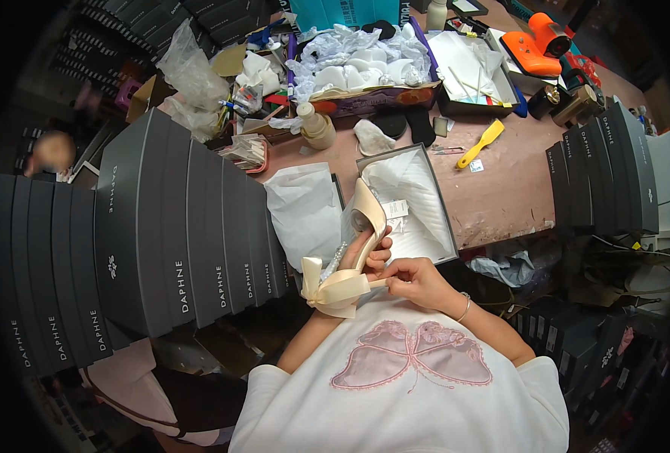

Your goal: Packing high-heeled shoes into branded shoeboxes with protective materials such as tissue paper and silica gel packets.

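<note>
At three o'clock from the cream bow, right hand fingers pinch its ribbon tail; left hand fingers grip the beige shoe.

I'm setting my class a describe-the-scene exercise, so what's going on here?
A person holds a cream high-heeled shoe in the left hand, while the right hand appears to pinch a ribbon end of its big bow. Just beyond the hands, an open box with white paper inside lies on the table. Dark boxes are stacked on both sides.
</note>
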Available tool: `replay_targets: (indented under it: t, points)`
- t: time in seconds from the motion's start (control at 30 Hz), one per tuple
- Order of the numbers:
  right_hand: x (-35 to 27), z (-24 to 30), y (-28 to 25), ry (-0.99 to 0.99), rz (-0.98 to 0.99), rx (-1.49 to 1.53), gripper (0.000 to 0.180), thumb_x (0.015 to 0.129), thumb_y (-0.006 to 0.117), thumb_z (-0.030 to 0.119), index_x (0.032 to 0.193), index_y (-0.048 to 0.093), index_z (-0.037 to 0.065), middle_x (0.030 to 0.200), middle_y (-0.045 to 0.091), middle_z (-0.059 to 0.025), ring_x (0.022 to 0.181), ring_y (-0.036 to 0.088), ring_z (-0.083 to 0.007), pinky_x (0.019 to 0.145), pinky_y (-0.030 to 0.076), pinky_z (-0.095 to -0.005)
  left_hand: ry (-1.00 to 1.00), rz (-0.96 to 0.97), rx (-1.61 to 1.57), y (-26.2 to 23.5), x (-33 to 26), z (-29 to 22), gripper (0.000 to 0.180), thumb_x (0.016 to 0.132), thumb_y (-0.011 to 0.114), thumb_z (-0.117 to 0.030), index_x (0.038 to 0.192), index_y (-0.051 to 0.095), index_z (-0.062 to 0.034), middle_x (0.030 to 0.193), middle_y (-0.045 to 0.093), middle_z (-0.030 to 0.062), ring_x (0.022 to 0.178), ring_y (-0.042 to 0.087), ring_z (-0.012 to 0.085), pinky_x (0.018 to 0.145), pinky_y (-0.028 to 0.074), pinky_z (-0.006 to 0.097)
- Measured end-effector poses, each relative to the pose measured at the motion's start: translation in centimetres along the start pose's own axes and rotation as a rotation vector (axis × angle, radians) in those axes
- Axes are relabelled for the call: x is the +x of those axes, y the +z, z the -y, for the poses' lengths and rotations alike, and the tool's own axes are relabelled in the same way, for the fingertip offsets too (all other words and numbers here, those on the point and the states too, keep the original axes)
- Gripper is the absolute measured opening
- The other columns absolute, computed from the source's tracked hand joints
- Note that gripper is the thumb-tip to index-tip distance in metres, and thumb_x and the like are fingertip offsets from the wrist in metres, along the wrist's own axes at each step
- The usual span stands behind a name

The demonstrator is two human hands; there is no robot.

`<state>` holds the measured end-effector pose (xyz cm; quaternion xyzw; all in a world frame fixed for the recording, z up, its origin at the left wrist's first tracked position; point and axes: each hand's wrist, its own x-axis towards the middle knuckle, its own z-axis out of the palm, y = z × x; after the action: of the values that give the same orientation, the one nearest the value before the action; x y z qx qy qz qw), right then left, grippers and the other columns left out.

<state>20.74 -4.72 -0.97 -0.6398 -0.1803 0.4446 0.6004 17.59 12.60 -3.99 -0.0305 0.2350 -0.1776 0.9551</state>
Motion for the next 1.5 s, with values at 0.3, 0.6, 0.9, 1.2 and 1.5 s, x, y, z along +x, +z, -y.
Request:
replay_targets:
  t: [0.3,0.6,0.9,1.2,1.5]
  points:
    - [-0.1,0.3,0.0,-0.008,-0.026,-0.031,0.014,0.082,0.056,0.002,0.090,0.065,-0.004,0.073,0.060,0.0006,0.066,0.050,-0.0025,0.058,0.042,-0.0192,0.013,-0.019,0.032,0.1,0.1,0.0,0.036,0.098,0.048,-0.023,0.117,0.042,0.0062,0.087,0.046,0.0087,0.058,0.043,0.0052,0.041,0.043,0.013]
    - [0.1,0.3,-0.2,-0.002,0.025,0.033,0.021,0.084,0.052,-0.002,0.101,0.064,-0.005,0.083,0.062,-0.0031,0.072,0.055,-0.0054,0.069,0.047,-0.0213,0.013,0.002,-0.012,0.0,0.1,-0.2,0.037,0.098,0.048,-0.023,0.119,0.039,0.0065,0.089,0.046,0.0104,0.058,0.044,0.0070,0.041,0.044,0.014]
    - [-0.1,1.0,-0.2,-0.037,0.140,0.346,0.033,0.085,0.055,-0.006,0.118,0.058,-0.004,0.084,0.053,0.0009,0.078,0.053,-0.0045,0.080,0.049,-0.0220,-0.078,0.234,-0.352,-1.4,0.3,-0.6,0.042,0.097,0.047,-0.014,0.127,0.028,0.0083,0.096,0.044,0.0177,0.065,0.048,0.0159,0.049,0.051,0.023]
    - [0.1,0.5,-0.1,-0.021,0.137,0.361,0.033,0.084,0.061,-0.004,0.118,0.058,-0.003,0.090,0.059,-0.0007,0.082,0.055,-0.0052,0.079,0.048,-0.0208,-0.110,0.326,-0.422,-2.1,0.5,-0.5,0.045,0.096,0.046,-0.012,0.130,0.025,0.0088,0.100,0.043,0.0190,0.071,0.049,0.0189,0.058,0.054,0.026]
    - [0.0,1.0,-0.2,-0.113,0.090,0.353,0.025,0.090,0.059,0.005,0.113,0.059,-0.004,0.098,0.064,-0.0076,0.085,0.061,-0.0107,0.079,0.051,-0.0248,0.310,0.086,0.328,-5.9,0.8,-0.3,0.043,0.091,0.058,-0.019,0.125,0.043,0.0026,0.112,0.053,0.0190,0.086,0.058,0.0216,0.076,0.054,0.031]
